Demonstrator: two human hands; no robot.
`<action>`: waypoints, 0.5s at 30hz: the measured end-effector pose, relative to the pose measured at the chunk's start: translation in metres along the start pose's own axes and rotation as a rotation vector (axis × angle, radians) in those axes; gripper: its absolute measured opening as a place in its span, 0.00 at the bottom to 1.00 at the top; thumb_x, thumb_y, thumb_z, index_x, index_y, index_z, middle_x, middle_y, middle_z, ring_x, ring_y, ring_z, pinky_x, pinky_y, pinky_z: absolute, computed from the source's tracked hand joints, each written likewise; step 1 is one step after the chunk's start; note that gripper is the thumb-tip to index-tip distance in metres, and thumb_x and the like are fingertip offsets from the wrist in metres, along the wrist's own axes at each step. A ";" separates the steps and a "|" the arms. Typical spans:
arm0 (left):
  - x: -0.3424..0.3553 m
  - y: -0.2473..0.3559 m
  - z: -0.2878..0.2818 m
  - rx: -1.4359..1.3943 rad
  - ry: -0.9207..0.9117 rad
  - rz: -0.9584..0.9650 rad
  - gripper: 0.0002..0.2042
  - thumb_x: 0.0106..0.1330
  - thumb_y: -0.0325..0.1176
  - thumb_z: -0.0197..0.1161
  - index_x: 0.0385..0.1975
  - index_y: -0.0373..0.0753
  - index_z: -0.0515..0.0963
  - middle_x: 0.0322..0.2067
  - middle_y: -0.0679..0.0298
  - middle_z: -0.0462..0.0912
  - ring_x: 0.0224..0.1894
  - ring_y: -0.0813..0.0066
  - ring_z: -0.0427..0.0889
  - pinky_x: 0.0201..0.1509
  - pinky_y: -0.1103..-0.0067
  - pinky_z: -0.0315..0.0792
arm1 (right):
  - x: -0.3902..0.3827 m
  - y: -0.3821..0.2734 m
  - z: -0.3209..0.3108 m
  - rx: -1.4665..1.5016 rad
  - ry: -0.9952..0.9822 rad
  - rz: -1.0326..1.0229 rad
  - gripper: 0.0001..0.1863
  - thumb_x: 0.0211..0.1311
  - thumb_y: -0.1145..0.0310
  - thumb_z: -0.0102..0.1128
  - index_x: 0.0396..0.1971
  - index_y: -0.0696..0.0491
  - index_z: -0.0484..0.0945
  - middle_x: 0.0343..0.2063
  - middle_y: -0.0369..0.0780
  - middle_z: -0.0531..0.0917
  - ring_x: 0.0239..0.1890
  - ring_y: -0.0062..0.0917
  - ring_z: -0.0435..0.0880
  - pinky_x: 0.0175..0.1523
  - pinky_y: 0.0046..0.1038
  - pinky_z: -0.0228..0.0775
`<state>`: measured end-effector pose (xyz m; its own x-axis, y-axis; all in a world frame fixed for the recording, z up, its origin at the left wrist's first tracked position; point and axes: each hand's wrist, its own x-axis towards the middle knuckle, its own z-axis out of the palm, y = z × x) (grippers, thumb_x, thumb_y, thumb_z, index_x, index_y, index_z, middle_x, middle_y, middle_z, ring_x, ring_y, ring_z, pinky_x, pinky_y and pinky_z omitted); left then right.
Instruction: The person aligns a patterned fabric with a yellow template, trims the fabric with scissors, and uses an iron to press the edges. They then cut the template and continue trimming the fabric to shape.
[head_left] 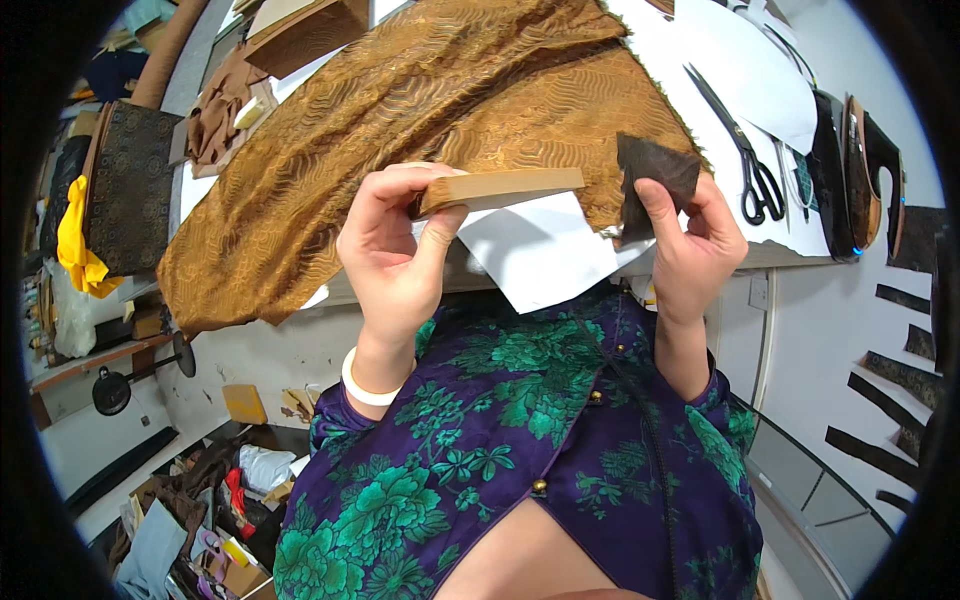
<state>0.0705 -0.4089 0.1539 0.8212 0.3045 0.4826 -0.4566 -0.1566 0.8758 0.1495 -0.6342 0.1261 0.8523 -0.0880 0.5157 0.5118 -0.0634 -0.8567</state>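
My left hand (388, 255) pinches one end of a flat tan slab (515, 184), its narrow side turned toward me. Just below the slab is a white sheet of paper (545, 258); I cannot tell if it is attached. Between the thumb and fingers of my right hand (698, 248) is a dark brown fabric swatch (655, 178), apart from the slab. Both hands are above the near edge of the table, over a large golden-brown patterned cloth (440, 110) spread there in folds.
Black-handled scissors (745, 155) lie on the white tabletop at right. A wooden box (305, 38) stands at the far left, beside crumpled brown fabric (222, 110). Dark fabric strips (880, 405) hang on the right wall. Scraps pile up at lower left, below a yellow cloth (80, 240).
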 end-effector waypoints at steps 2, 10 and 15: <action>-0.004 -0.015 0.005 -0.193 -0.016 -0.052 0.13 0.63 0.15 0.65 0.45 0.33 0.73 0.45 0.57 0.80 0.48 0.73 0.79 0.53 0.79 0.74 | 0.015 -0.007 -0.002 -0.077 0.041 -0.151 0.09 0.51 0.76 0.77 0.30 0.60 0.85 0.24 0.35 0.82 0.27 0.16 0.75 0.32 0.18 0.65; -0.037 -0.050 0.020 -0.456 -0.004 -0.156 0.16 0.62 0.16 0.66 0.46 0.35 0.70 0.48 0.58 0.78 0.52 0.72 0.78 0.59 0.77 0.72 | 0.017 -0.039 0.032 -0.419 -0.188 -0.868 0.16 0.42 0.73 0.68 0.36 0.57 0.86 0.30 0.37 0.80 0.29 0.27 0.79 0.31 0.26 0.71; -0.038 -0.029 0.013 -0.513 0.011 -0.248 0.20 0.60 0.15 0.60 0.52 0.33 0.66 0.51 0.60 0.75 0.55 0.73 0.75 0.62 0.76 0.68 | -0.005 -0.034 0.048 -0.431 -0.356 -0.750 0.20 0.44 0.64 0.66 0.40 0.55 0.84 0.37 0.36 0.80 0.36 0.30 0.78 0.38 0.33 0.72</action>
<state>0.0570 -0.4287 0.1097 0.9227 0.2841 0.2606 -0.3605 0.3963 0.8444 0.1328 -0.5839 0.1523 0.3350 0.4302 0.8383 0.9178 -0.3503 -0.1870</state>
